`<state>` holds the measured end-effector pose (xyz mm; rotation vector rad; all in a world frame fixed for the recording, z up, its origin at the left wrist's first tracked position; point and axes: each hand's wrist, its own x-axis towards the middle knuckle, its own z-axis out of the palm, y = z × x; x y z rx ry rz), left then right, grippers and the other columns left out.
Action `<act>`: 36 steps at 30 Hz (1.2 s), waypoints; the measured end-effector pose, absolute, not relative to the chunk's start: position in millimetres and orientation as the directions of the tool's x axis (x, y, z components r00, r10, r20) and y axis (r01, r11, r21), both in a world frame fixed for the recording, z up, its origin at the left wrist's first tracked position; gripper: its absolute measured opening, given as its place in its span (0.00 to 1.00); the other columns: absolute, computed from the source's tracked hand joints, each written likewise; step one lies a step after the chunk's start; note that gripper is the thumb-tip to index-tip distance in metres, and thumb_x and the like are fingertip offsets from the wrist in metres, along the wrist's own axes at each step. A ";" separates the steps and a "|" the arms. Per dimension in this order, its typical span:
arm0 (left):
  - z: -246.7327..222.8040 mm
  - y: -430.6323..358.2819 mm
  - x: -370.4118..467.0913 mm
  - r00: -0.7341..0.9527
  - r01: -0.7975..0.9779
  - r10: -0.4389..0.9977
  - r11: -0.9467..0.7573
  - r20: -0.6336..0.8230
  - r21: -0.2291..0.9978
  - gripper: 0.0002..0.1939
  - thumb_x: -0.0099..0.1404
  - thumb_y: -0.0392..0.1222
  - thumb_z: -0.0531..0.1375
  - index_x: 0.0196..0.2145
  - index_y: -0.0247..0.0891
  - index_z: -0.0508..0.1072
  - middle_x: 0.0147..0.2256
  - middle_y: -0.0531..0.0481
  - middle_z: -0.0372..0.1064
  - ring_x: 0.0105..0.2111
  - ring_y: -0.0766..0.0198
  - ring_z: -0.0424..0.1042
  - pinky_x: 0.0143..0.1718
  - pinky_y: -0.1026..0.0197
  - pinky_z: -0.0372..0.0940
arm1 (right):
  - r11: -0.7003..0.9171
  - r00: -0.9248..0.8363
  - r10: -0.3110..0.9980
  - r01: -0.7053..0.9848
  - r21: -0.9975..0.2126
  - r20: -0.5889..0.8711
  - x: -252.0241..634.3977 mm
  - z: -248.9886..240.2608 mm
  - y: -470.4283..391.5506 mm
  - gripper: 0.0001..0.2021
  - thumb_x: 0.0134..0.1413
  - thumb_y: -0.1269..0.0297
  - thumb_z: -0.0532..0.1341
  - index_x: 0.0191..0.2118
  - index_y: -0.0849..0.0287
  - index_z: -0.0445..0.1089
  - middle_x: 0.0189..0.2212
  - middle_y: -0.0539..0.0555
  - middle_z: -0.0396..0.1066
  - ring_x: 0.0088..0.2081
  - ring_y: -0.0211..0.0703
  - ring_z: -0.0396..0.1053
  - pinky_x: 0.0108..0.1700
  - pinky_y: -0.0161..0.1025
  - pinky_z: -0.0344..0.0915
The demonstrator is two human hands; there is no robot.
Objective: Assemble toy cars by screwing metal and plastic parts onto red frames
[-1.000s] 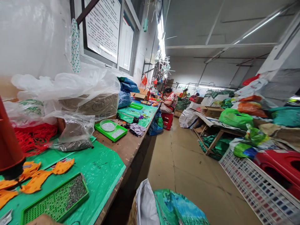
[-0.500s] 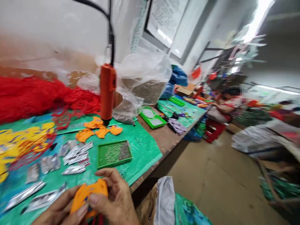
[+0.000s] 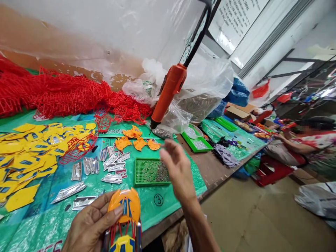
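My left hand [image 3: 90,222] grips a toy vehicle body [image 3: 127,206] at the lower middle, thumb pressed on top. The body has an orange front shell, a red lattice frame, a yellow piece with blue marks and silvery sides; its lower end is cut off by the frame edge. My right hand [image 3: 178,168] is raised over the right end of a green tray [image 3: 139,183] of small screws, fingers apart and slightly blurred, holding nothing I can see. Above it hangs an orange electric screwdriver [image 3: 169,92], tilted, its tip near several loose orange shells [image 3: 123,143].
Silver parts [image 3: 68,191] and yellow pieces [image 3: 26,161] cover the left of the green sheet. Behind them lies a heap of red frames [image 3: 65,94]. A second green tray [image 3: 202,148] stands farther right. A person [image 3: 296,143] sits along the bench.
My right hand has let go of the toy piece and moved up toward the screwdriver. My left hand now holds it alone. The view has turned left.
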<state>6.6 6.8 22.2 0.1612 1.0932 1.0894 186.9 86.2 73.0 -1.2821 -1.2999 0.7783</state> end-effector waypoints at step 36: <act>7.7 11.1 25.5 0.122 -0.584 0.724 0.605 -0.679 0.541 0.33 0.44 0.42 0.74 0.48 0.29 0.72 0.35 0.35 0.79 0.29 0.47 0.79 0.29 0.53 0.73 | 0.579 0.207 0.802 -0.033 -0.815 0.561 144.0 79.2 174.0 0.13 0.42 0.63 0.69 0.28 0.55 0.62 0.16 0.41 0.64 0.15 0.34 0.63 0.17 0.35 0.63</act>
